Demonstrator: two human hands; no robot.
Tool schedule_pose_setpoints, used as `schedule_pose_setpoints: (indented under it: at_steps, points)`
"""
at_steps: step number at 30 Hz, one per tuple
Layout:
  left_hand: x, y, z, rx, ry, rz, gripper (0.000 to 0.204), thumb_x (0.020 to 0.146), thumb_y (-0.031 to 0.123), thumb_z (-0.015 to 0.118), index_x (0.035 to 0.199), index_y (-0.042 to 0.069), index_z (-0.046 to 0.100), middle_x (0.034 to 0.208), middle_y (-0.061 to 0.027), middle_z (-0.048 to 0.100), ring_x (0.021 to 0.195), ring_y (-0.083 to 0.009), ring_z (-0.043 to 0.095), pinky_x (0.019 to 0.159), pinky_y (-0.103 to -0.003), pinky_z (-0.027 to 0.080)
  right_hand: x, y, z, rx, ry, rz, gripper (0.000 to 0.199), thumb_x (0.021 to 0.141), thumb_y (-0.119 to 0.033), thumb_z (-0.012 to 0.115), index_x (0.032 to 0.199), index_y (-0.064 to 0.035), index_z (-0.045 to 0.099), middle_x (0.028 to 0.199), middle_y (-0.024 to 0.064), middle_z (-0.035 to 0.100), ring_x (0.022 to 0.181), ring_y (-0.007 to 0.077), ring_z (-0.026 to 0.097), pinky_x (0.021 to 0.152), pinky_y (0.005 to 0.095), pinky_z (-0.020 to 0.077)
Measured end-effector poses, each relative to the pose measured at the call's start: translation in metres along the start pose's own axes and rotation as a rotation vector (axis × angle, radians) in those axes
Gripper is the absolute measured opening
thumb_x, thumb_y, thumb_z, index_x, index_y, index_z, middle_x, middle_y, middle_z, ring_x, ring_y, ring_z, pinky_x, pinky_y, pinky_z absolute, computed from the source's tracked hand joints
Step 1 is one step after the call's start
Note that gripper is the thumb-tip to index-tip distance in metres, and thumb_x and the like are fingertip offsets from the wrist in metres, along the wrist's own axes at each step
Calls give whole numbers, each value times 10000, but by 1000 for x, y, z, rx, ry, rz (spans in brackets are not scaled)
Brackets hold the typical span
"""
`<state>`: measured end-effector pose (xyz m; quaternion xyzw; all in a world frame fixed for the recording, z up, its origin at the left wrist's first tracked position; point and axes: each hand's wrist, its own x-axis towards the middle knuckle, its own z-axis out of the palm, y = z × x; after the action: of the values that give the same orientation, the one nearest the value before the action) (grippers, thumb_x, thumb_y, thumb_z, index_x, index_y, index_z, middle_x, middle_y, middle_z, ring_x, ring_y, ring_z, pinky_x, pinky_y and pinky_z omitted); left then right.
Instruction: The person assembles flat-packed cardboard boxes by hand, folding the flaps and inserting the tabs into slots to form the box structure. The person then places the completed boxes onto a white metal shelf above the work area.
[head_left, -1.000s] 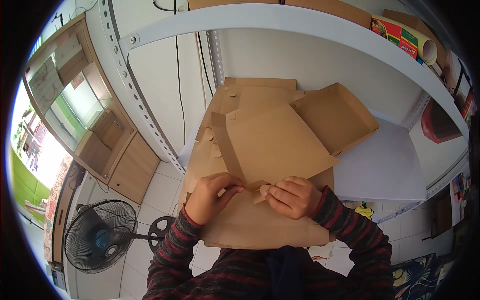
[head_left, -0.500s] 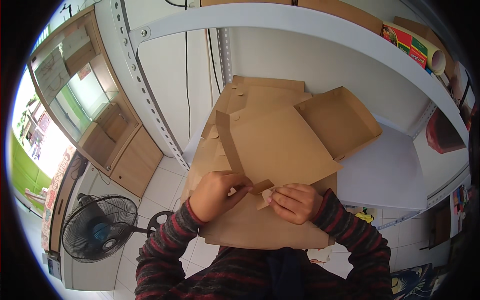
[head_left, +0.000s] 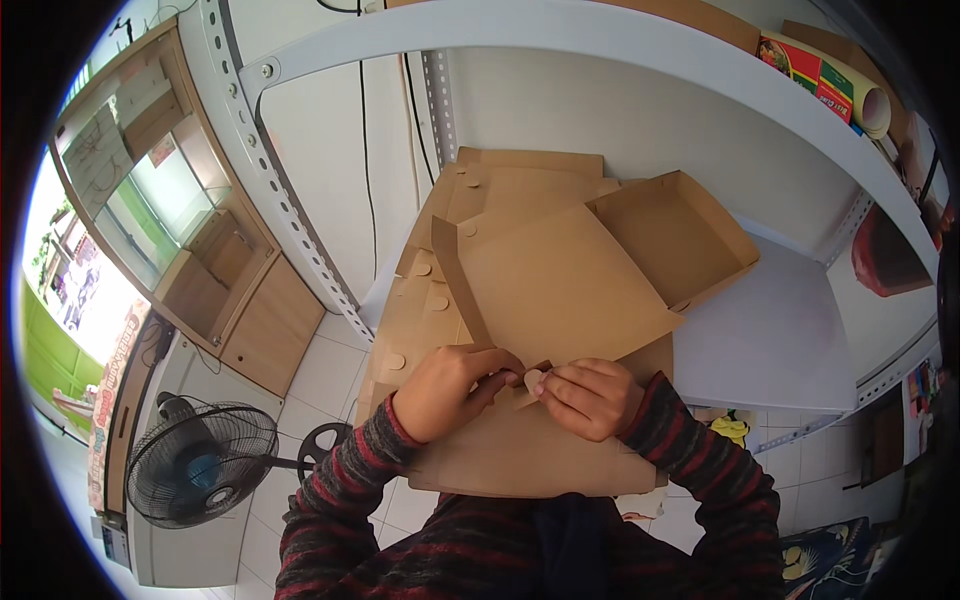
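Note:
A brown cardboard box blank (head_left: 560,280) lies on a stack of flat blanks, its narrow left wall (head_left: 460,285) standing up. At its near corner my left hand (head_left: 450,392) is closed, thumb and fingers pinching the folded cardboard. Just to the right, my right hand (head_left: 592,398) pinches the same corner, where a small rounded tab (head_left: 534,381) shows by the fingertips. The two hands almost meet, hiding most of the corner fold. Beyond them, the blank's far right part is a formed shallow tray (head_left: 680,240) with raised walls.
Stacked flat cardboard blanks (head_left: 420,325) with rounded tabs cover the left of a grey metal shelf (head_left: 770,330). A shelf beam (head_left: 520,28) crosses above. A black fan (head_left: 200,465) stands on the left, near a wood-and-glass cabinet (head_left: 250,300).
My left hand has moved right, closer to my right hand at the corner. The corner flap between them is folded in more tightly. My view has shifted slightly.

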<state>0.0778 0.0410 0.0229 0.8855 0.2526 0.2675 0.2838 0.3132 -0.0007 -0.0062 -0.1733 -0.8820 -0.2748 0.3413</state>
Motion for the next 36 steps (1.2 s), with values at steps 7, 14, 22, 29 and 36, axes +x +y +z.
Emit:
schedule_pose_setpoints:
  at_steps: [7,14,22,29,36]
  points:
    - [1,1,2,-57,4,-23,95,922,70,617,998,32,661,772,-109,697,617,-246,680,624,-341,536,-2,-1,1,-16,17,-14,46,749,-50,677,774,-17,656,909,82,658,832,183,656,705,295,550]
    - [1,2,3,-16,16,-13,106,918,75,615,1004,36,663,721,-117,673,604,-279,661,610,-358,521,-2,-2,0,-23,3,-12,41,744,-45,679,765,-20,655,902,82,656,836,189,655,711,301,552]
    - [0,2,1,-32,2,-9,139,898,64,631,1028,38,672,692,-129,655,601,-300,648,608,-367,515,0,-2,0,-7,10,0,74,741,-46,689,796,0,671,908,98,668,842,197,662,711,309,562]
    - [-2,-3,4,26,62,69,151,885,58,635,1030,42,676,692,-140,658,605,-319,647,595,-374,521,0,-3,4,7,25,46,82,748,-36,681,812,15,675,898,107,668,840,211,667,720,322,567]
    - [-8,-10,9,162,74,114,189,885,119,661,1065,66,684,664,-133,649,570,-306,638,554,-383,513,1,-3,3,6,22,94,84,753,-49,697,816,4,678,938,101,667,866,213,664,744,338,566]
